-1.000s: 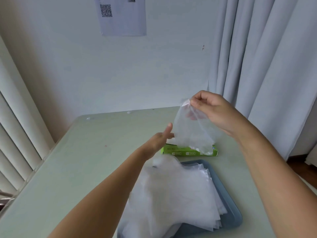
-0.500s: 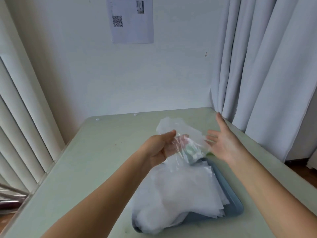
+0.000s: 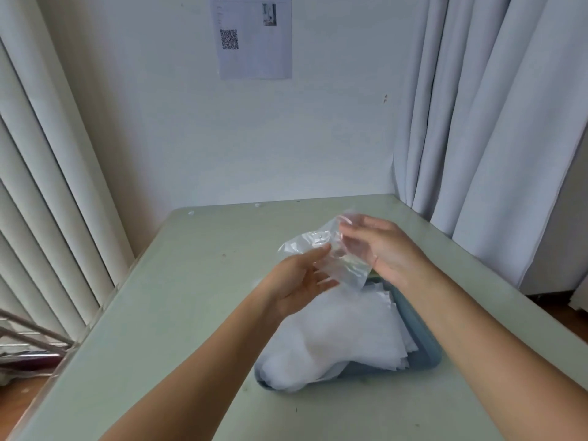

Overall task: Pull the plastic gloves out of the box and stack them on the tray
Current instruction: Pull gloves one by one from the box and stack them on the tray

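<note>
Above the middle of the table (image 3: 165, 313), in the head view, a clear plastic glove (image 3: 334, 259) hangs crumpled between both hands, over the far end of the tray (image 3: 428, 356). The left hand (image 3: 299, 284) lies palm up with its thumb on top of the film and its fingers beneath, so it pinches the glove. The right hand (image 3: 386, 249) has its fingers fairly straight against the film; whether its thumb nips the far edge I cannot tell. The stack of gloves (image 3: 343, 332) fills the tray and spills over its near left corner toward the near edge of the table.

Likely trouble: the glove is bunched, and laid down like that it would sit as a lump and tip the pile. The film is light and clingy, so it may stick to the fingers on release or drag the top sheets along. The overhanging part of the stack could slide off onto the table if nudged.

Hard to read: the box is hidden behind the glove and the right hand. The glove's outline melts into the pale stack below, and the tray's far rim is covered
</note>
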### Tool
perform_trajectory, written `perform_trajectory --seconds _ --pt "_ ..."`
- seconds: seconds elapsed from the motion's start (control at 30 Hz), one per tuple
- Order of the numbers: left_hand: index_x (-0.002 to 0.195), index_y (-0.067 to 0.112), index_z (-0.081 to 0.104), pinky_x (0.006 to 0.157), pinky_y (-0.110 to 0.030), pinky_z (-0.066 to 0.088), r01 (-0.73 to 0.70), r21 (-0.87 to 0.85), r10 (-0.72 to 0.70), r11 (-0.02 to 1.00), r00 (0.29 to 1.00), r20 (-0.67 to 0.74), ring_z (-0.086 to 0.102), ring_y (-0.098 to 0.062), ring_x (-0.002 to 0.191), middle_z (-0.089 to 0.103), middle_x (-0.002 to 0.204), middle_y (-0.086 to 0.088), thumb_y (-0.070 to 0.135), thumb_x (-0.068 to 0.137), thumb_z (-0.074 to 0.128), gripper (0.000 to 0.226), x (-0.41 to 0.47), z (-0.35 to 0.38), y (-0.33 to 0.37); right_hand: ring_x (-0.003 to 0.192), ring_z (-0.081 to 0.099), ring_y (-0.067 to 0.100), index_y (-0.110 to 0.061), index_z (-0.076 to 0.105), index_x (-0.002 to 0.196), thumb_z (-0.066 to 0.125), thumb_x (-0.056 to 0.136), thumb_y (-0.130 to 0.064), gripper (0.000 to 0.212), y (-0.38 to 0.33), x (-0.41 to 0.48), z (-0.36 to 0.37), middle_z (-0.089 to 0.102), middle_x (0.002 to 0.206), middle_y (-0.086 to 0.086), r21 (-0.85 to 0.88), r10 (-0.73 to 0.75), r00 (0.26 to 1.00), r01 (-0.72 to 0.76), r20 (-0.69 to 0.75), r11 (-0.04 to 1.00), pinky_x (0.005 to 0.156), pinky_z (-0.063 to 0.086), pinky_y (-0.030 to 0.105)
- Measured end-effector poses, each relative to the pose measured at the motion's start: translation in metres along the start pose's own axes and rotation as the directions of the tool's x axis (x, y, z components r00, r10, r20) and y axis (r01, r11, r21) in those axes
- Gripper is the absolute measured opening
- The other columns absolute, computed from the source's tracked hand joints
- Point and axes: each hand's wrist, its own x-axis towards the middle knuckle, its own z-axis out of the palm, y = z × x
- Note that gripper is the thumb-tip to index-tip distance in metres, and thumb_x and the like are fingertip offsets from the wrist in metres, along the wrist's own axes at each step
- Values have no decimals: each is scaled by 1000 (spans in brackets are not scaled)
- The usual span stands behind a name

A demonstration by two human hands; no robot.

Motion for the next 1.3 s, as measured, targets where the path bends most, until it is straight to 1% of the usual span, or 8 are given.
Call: perform_trajectory --seconds 0.2,0.43,0.6,0.7,0.87,1.03,1.13,1.3 --pt "120 4 59 90 -33 52 226 267 -182 937 967 -177 64 -27 108 65 121 -13 17 93 56 30 -44 -33 -16 76 62 11 -3 65 112 62 88 0 24 -16 1 -11 62 88 2 -309 -66 981 120 180 943 74 53 18" --pt "108 6 67 91 -31 53 196 452 -96 870 967 -236 66 -25 102 69 114 -12 7 91 59 18 -63 -64 -20 72 58 15 1 68 92 67 86 -9 12 -4 5 -5 66 78 2 -767 -196 950 313 245 559 81 48 34" --pt "109 9 68 76 -12 50 179 687 -32 705 975 -221 66 -11 95 69 111 -6 4 83 70 26 -64 -63 -27 74 60 16 -11 67 96 65 84 -3 14 -12 12 -2 59 86 5 -644 -253 953 300 168 704 85 55 40" --pt "111 13 66 74 -10 48 192 695 -42 693 973 -227 64 -8 95 68 111 -2 8 80 74 32 -63 -65 -31 85 61 17 -8 59 123 67 79 -5 44 -21 8 3 58 95 10 -562 -138 963 249 233 789 93 52 49" --pt "118 3 60 91 -30 50 179 471 -81 864 972 -220 64 -18 92 70 106 -8 3 88 63 29 -61 -73 -30 79 65 18 -29 57 131 58 82 3 58 -23 -20 23 53 78 -1 -236 59 856 75 513 969 87 54 35" --pt "123 -2 57 73 -27 57 148 215 -105 965 975 -198 69 -22 94 69 111 -16 9 90 55 35 -62 -80 -28 72 52 14 -29 58 130 52 82 3 59 -8 -20 15 40 80 6 92 105 802 -195 588 976 70 56 26" --pt "107 1 64 79 -36 58 123 55 -107 991 966 -237 66 -31 95 68 109 -22 14 92 54 22 -64 -76 -26 103 43 21 -30 54 135 59 82 2 62 19 -6 -8 49 137 12 -87 240 800 -231 550 969 75 55 21" --pt "111 0 64 70 -31 57 160 178 -103 971 950 -295 68 -30 91 71 101 -17 22 102 34 38 -62 -73 -24 71 52 12 -28 44 141 57 90 2 61 59 6 -43 52 83 3 -459 430 834 -248 347 853 65 48 22"
